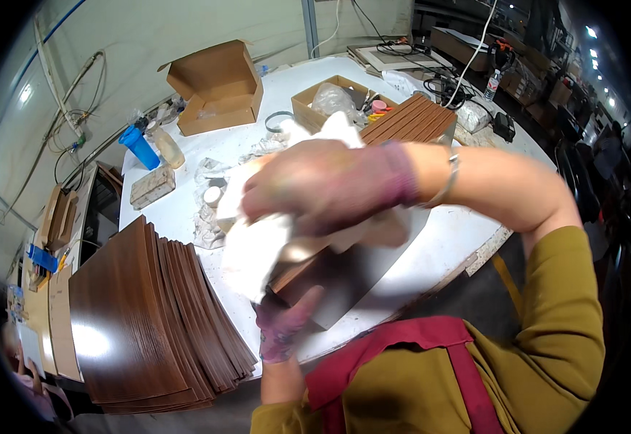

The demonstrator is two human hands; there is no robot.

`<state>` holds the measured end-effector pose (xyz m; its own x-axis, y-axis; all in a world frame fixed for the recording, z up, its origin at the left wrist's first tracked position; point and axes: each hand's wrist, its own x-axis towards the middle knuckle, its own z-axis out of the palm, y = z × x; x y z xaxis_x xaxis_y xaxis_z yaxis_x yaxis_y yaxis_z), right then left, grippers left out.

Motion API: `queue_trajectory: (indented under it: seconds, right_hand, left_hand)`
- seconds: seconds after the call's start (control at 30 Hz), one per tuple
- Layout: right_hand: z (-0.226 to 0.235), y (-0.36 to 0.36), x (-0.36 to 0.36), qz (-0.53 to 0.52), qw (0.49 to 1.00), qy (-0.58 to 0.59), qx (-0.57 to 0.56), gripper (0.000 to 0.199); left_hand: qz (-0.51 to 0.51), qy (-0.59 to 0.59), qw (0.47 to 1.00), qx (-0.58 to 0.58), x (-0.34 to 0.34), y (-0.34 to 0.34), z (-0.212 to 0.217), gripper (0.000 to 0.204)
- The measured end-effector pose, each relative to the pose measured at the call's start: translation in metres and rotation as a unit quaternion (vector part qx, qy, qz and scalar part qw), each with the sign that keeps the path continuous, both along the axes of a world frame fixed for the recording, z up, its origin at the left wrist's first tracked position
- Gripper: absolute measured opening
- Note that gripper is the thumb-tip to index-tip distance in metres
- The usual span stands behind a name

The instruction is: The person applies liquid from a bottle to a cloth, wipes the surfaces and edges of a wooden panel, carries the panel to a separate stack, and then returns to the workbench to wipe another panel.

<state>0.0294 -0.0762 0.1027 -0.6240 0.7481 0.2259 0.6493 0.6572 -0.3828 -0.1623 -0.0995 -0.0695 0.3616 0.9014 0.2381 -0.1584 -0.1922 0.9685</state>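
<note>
My right hand (319, 184), in a purple work glove, is closed on a bunched white cloth (254, 253). It is smeared by motion and reaches across over a dark brown wood-grain board (362, 278) on the table. My left hand (285, 329), in a patterned purple glove, grips the board's near left corner, with its thumb along the edge. Cloth and right hand cover much of the board. Just left of my left hand stands a thick stack of similar brown boards (131, 311).
A white table (467, 235) carries an open cardboard box (218, 108), a second box (315, 98) with plastic and small items, and a bundle of brown slats (409, 119). A blue bottle (139, 148) and a brick-like block (152, 186) stand at left. Cables (445, 87) lie at the back right.
</note>
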Motion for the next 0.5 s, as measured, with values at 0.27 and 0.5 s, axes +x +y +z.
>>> queue_trajectory:
  seconds: [0.27,0.5]
  right_hand:
    - [0.012,-0.027,0.095,-0.214,0.972,-0.093,-0.023,0.036]
    - [-0.006,0.014,-0.027,0.120,0.992,0.027,0.032,0.037]
  left_hand:
    - [-0.017,-0.057,0.998,0.037,0.009,-0.003,0.006,0.120]
    - [-0.033,-0.098,0.988,-0.117,0.000,-0.005,-0.016,0.098]
